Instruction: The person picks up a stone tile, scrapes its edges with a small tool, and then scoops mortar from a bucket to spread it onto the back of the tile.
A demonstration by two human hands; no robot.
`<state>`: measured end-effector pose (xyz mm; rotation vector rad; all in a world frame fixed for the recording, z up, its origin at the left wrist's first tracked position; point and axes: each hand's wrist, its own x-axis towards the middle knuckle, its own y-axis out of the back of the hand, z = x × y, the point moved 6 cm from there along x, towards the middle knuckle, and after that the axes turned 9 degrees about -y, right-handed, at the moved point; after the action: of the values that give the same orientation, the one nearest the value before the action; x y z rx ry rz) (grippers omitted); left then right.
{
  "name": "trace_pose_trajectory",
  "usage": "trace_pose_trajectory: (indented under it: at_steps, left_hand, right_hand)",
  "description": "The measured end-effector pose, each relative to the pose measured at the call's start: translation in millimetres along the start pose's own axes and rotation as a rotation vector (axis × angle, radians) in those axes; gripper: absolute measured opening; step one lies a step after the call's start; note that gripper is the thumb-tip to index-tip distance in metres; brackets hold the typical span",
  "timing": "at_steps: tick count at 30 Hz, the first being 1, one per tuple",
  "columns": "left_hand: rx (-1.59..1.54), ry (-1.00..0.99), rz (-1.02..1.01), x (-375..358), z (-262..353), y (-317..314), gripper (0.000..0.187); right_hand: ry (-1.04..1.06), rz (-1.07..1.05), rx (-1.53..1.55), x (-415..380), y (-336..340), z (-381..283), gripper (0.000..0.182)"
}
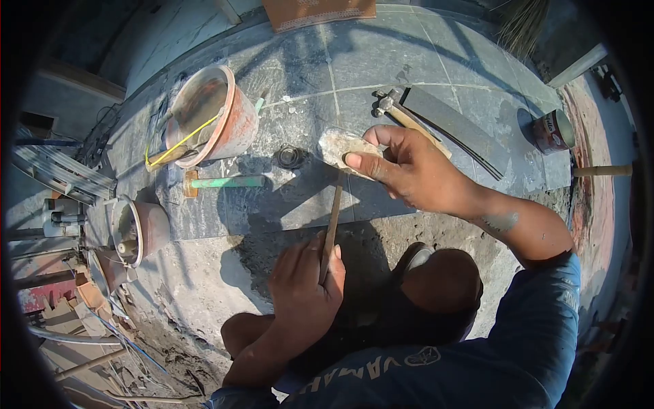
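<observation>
My left hand [305, 281] is closed around a thin, brownish, bar-like tool [332, 228], which points up and away from me. Its far end reaches just below a pale, rough, stone-like lump [338, 151]. That lump is pinched between the thumb and fingers of my right hand [419, 169], above the grey tiles [381, 65]. Beyond the right hand lies a metal-headed hammer [388, 105] with a wooden handle, partly covered by the hand. A small dark round object [291, 157] sits on the tiles to the left of the lump.
At left stand a large mortar-stained bucket [242, 126] and a smaller bucket [153, 232]. A green-handled hammer [226, 183] lies near them. To the right are a dark grey strip [446, 116] and a can [553, 131]. The tiles end at rough ground [184, 279] near my knees.
</observation>
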<state>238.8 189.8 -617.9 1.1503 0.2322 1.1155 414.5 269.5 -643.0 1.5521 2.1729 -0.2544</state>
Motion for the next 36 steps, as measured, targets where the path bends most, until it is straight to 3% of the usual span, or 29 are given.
trace_pose_trajectory:
  at_steps: [3,5,7,12,20,23,25,26,27,28,30,31,33,34,36]
  left_hand:
    - [-0.019,0.010,0.016,-3.8,-0.6,0.1,0.022]
    - [-0.033,0.008,0.022,-5.0,-0.8,0.2,0.022]
    - [-0.025,0.092,0.001,-7.0,-6.5,2.7,0.023]
    - [-0.010,0.150,-0.048,-12.3,-11.7,3.9,0.022]
    - [0.006,0.187,-0.026,-7.2,-13.8,5.5,0.021]
    - [-0.035,0.273,-0.008,-8.6,-14.3,3.0,0.020]
    - [-0.020,0.158,-0.019,-5.5,-6.0,0.4,0.020]
    - [-0.019,0.159,-0.019,-6.1,-7.1,-1.2,0.020]
    - [-0.099,0.113,0.005,-6.9,-5.5,-3.9,0.020]
    - [-0.178,0.067,0.029,-7.1,-2.7,-4.6,0.020]
    - [-0.088,0.073,-0.022,-1.1,-5.9,-1.2,0.020]
    - [0.004,0.088,-0.078,0.5,-7.1,0.3,0.020]
    - [-0.087,0.203,-0.037,8.5,-8.5,0.4,0.021]
    - [-0.185,0.301,-0.007,11.1,-11.4,-2.4,0.022]
    - [-0.199,0.174,0.086,16.2,-8.0,-6.2,0.026]
  right_hand:
    - [-0.010,0.280,-0.258,91.8,44.4,73.5,0.051]
    - [-0.133,0.232,-0.335,155.2,56.7,144.5,0.055]
    - [-0.127,0.248,-0.366,188.7,55.2,178.1,0.056]
    - [-0.137,0.237,-0.385,217.9,40.6,197.9,0.058]
    - [-0.112,0.030,-0.379,153.0,5.4,135.8,0.056]
    - [0.083,-0.099,-0.276,79.7,-18.4,77.3,0.049]
    - [0.061,-0.177,-0.329,20.1,-34.9,27.2,0.046]
    - [0.288,-0.131,-0.312,-3.2,-43.2,12.5,0.045]
    - [0.239,-0.188,-0.274,-22.6,-47.7,-0.6,0.044]
    - [0.337,-0.209,-0.296,-39.1,-50.1,-11.6,0.041]
    - [0.534,-0.043,-0.158,-55.9,-45.6,-20.9,0.038]
    - [0.534,-0.062,-0.161,-56.0,-39.8,-22.2,0.038]
    - [0.251,0.030,0.179,-35.7,1.5,-14.3,0.037]
    - [0.213,0.152,0.198,-28.9,19.0,-5.4,0.033]
    - [0.105,0.326,0.275,-14.4,46.6,28.5,0.028]
